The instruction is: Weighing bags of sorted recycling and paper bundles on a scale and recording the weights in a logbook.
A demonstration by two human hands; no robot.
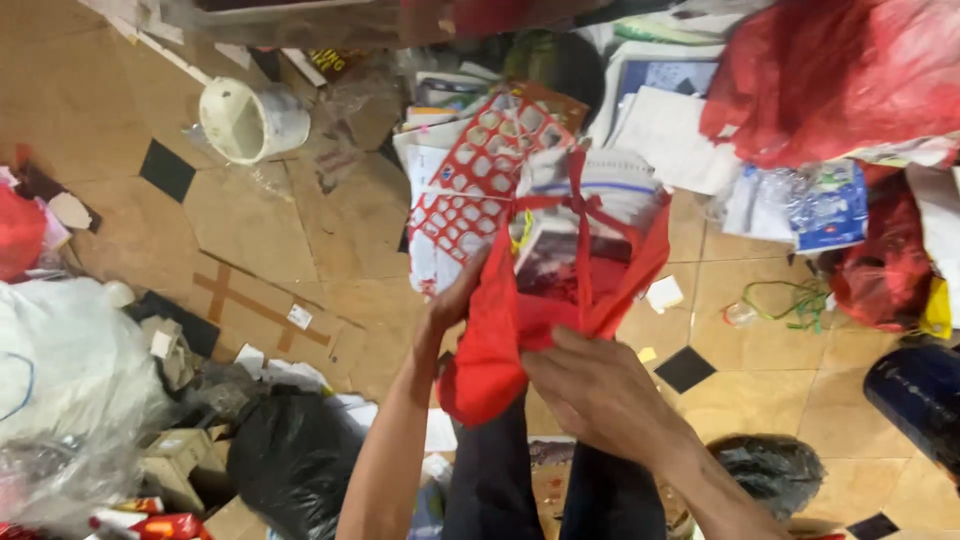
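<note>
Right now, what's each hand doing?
Left hand: closed on the edge of the red bag.
Right hand: gripping the red bag's lower part.

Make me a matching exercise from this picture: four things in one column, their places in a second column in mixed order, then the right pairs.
Things:
1. white bucket
2. red bag
3. black plastic bag
4. green cord

Places:
A. held between the left hand and the right hand
B. on the floor at the right, near red sacks
C. lying on its side at upper left
D. lower left, beside the left forearm

Pairs: 1-C, 2-A, 3-D, 4-B
</note>
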